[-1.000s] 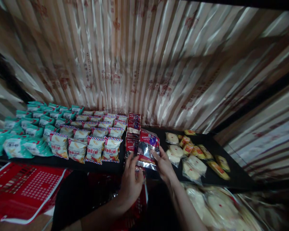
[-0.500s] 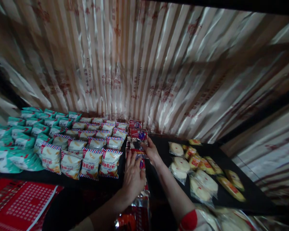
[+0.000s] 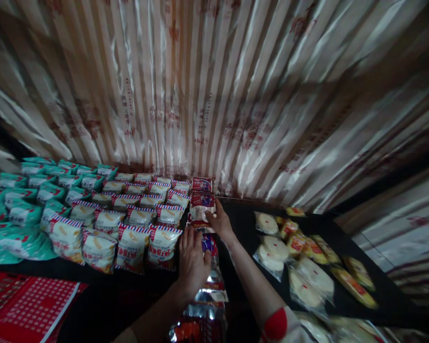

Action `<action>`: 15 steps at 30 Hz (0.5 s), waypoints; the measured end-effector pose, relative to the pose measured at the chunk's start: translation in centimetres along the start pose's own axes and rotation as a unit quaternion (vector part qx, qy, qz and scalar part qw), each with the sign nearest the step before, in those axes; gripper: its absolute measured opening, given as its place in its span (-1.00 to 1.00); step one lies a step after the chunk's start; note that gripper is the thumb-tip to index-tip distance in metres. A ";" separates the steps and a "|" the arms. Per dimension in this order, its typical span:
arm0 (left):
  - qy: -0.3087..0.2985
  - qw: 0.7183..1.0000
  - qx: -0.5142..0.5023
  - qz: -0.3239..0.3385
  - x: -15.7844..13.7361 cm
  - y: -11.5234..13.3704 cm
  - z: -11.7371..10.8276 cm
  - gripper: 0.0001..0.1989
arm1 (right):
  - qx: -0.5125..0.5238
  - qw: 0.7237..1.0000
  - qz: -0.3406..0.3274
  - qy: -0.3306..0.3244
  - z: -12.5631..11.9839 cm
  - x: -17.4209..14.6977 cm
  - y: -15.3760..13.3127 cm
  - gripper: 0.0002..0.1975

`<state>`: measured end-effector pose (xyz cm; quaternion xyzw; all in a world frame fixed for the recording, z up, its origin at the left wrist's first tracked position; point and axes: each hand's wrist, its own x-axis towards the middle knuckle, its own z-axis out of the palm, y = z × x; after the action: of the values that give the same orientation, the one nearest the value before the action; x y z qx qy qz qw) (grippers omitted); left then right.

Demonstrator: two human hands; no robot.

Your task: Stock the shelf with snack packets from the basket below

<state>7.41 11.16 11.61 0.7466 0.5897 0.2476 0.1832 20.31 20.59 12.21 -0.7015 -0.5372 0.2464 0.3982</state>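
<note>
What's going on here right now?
A person's right hand has its thumb on a red packet lying in a row on a black table; whether it grips is unclear. The left hand lies spread at that packet's near edge. Striped bags and teal bags stand in rows to the left; bagged white rounds and yellow packs lie to the right.

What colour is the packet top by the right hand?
The packet top is dark red with purple, in the head view.
</note>
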 end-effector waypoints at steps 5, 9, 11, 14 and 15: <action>-0.025 1.000 -0.010 -0.006 0.2 -0.3 0.7 -0.47 | -0.064 0.998 -0.019 0.003 0.5 -0.2 0.4 -0.44; -0.018 0.999 -0.030 -0.009 0.0 -0.4 1.0 -0.49 | -0.125 0.991 -0.034 0.015 0.5 -0.6 0.6 -0.53; -0.011 0.999 -0.043 -0.020 0.1 -0.3 1.0 -0.50 | -0.139 0.989 -0.044 0.017 0.5 -0.8 0.8 -0.58; -0.005 0.997 -0.060 -0.044 0.3 -0.2 0.9 -0.50 | -0.167 0.985 -0.050 0.018 0.5 -1.1 1.0 -0.62; -0.006 0.997 -0.062 -0.046 0.4 -0.1 0.8 -0.50 | -0.175 0.983 -0.049 0.020 0.5 -1.2 1.1 -0.62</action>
<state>7.88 11.55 10.95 0.7071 0.6062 0.2706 0.2436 20.15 19.51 10.89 -0.7379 -0.5979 0.1147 0.2914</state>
